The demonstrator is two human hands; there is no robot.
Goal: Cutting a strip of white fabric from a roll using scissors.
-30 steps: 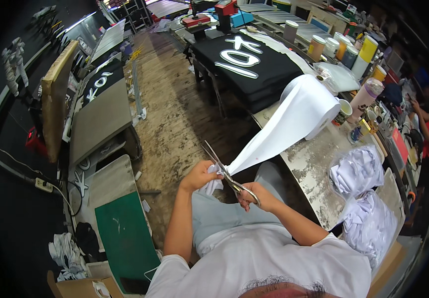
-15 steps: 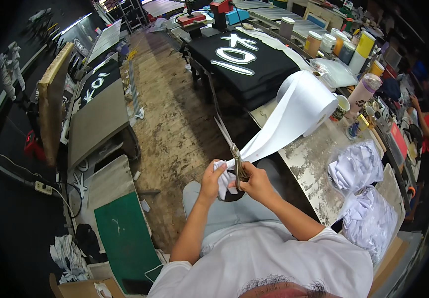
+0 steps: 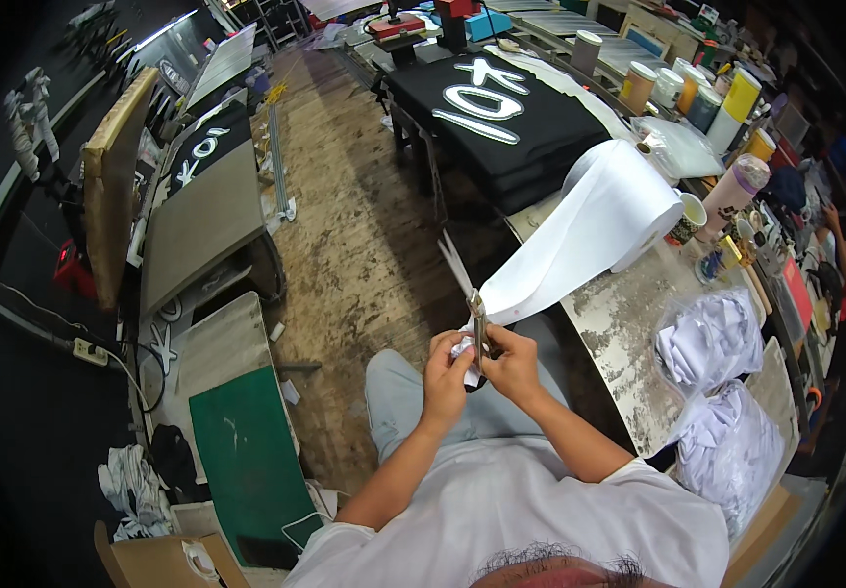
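Note:
A large roll of white sheet material (image 3: 653, 201) lies on the bench, and its loose strip (image 3: 550, 274) runs down toward my lap. My left hand (image 3: 445, 377) is closed on a small bunched white piece (image 3: 463, 345) near the strip's end; whether the two are joined is hidden. Wrapped round the handles of a pair of scissors (image 3: 479, 312), my right hand (image 3: 509, 367) sits close beside the left one. The scissor blades are parted slightly and point away from me. Both hands are above my lap, and the fingers cover part of the handles.
Two clear bags of white pieces (image 3: 712, 343) rest on the worn bench (image 3: 604, 343) at my right. Behind the roll is a stack of black printed fabric (image 3: 501, 122). Jars (image 3: 639, 86) and a pink bottle (image 3: 737, 186) line the right side. A green board (image 3: 247, 461) is at left.
My hands have drawn closer together, and the white piece in my left hand is more bunched. The scissors have turned slightly and sit nearer the left fingers. The whole view has shifted a little.

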